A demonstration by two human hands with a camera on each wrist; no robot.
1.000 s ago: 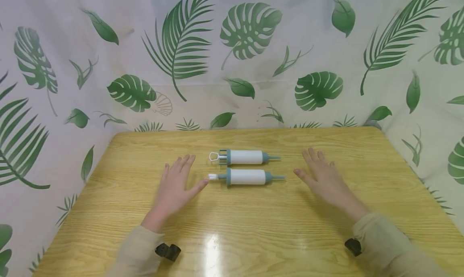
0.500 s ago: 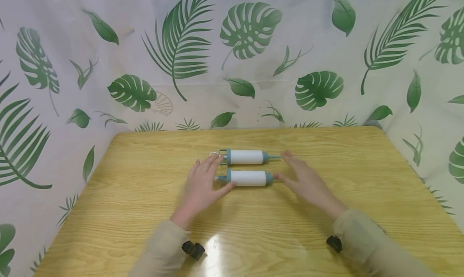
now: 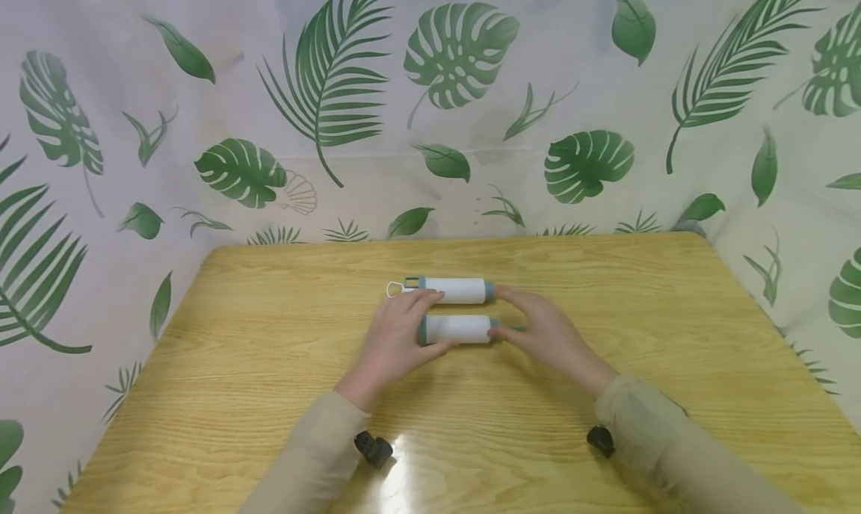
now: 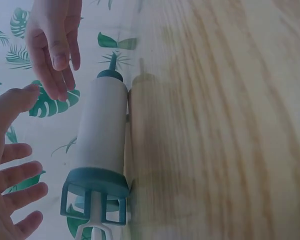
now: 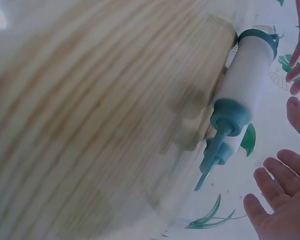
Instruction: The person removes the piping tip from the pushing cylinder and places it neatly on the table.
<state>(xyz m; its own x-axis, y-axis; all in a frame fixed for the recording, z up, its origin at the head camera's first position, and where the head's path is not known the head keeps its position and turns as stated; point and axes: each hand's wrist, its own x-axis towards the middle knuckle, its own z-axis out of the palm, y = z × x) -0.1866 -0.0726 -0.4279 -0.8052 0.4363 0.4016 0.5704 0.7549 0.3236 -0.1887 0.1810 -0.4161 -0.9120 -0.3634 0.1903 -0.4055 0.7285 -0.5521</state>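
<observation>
Two large syringe-like tubes with white barrels and teal ends lie side by side on the wooden table, nozzles to the right. The far syringe (image 3: 459, 290) has a white loop at its left end; the near syringe (image 3: 460, 329) is partly behind my fingers. My left hand (image 3: 398, 333) hovers over their left ends, fingers spread. Over the nozzle ends is my right hand (image 3: 550, 333), fingers extended and apart. Both wrist views show relaxed fingers beside the near syringe (image 4: 104, 125) without gripping it. Behind it, the other's teal nozzle end (image 5: 221, 155) shows in the right wrist view.
The wooden table (image 3: 269, 305) runs back to a white curtain (image 3: 377, 200) printed with green leaves. A black device (image 3: 373, 449) sits at the left cuff and another (image 3: 601, 440) at the right cuff.
Both hands have moved inward, the left one rightward and the right one leftward, from beside the syringes to over their ends. The syringes lie about where they were.
</observation>
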